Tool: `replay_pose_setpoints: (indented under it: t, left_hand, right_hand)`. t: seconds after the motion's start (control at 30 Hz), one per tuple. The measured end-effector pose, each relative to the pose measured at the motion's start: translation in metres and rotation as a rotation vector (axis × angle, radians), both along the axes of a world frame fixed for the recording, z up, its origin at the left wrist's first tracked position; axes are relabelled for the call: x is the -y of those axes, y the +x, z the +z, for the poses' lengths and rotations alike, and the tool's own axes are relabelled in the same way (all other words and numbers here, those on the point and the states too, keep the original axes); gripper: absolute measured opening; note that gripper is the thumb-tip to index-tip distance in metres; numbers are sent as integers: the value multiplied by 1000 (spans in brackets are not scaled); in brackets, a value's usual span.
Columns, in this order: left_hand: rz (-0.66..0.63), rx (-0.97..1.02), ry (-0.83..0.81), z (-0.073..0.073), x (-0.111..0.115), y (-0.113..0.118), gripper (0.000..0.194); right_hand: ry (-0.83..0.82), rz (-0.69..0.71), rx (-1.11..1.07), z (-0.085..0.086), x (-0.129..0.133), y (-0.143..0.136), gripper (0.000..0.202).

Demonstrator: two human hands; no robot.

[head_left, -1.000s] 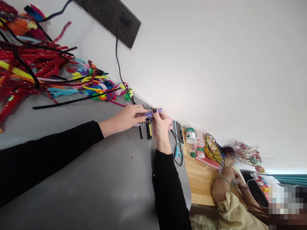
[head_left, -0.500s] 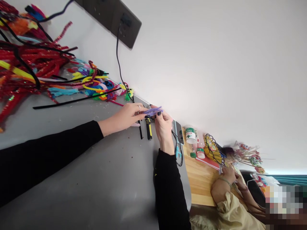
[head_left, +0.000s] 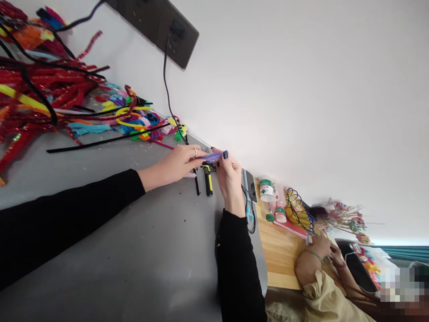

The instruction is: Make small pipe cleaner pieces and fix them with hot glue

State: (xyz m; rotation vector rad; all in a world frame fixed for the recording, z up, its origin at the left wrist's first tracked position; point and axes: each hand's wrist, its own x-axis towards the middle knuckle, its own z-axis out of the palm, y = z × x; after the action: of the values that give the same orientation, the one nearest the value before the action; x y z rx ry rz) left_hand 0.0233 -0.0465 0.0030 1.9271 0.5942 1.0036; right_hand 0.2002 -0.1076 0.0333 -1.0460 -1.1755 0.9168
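Observation:
A small bundle of purple pipe cleaners (head_left: 212, 157) is stretched between my two hands above the grey table (head_left: 161, 250). My left hand (head_left: 179, 163), with a ring on one finger, pinches the bundle's left end. At the other end my right hand (head_left: 229, 176) grips it between thumb and fingers, the dark-nailed thumb on top. Just below the bundle lies a black and yellow tool handle (head_left: 208, 181), its upper part hidden by the hands. Beside it are a thin black strip (head_left: 197, 183) and a pale pink piece (head_left: 190, 175).
Red tinsel and coloured pipe cleaners (head_left: 60, 89) pile up at the left. A phone (head_left: 250, 185) and black cable lie at the table's right edge. Beyond, a wooden table (head_left: 276, 255) holds bottles (head_left: 280, 212) and a tub (head_left: 267, 190); a co-worker's hands (head_left: 318, 250) work there.
My right thumb has shifted slightly up and right along the purple bundle, whose strands now look closer together. My left hand has hardly moved.

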Motion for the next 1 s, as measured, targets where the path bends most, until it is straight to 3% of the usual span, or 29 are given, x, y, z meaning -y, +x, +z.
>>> replay_pose_setpoints:
  t: [0.47,0.83,1.0]
  left_hand:
    - [18,-17,235,-10,-6,0,39]
    - [43,-45,425,-11,-11,0,37]
    - [27,-42,418,-15,-12,1,37]
  right_hand:
    - [-8,-46,-40,-4,-5,-1,39]
    - [-38,22,-102,-5,-4,6,33]
    - [-60,52,-181,-5,-4,6,27]
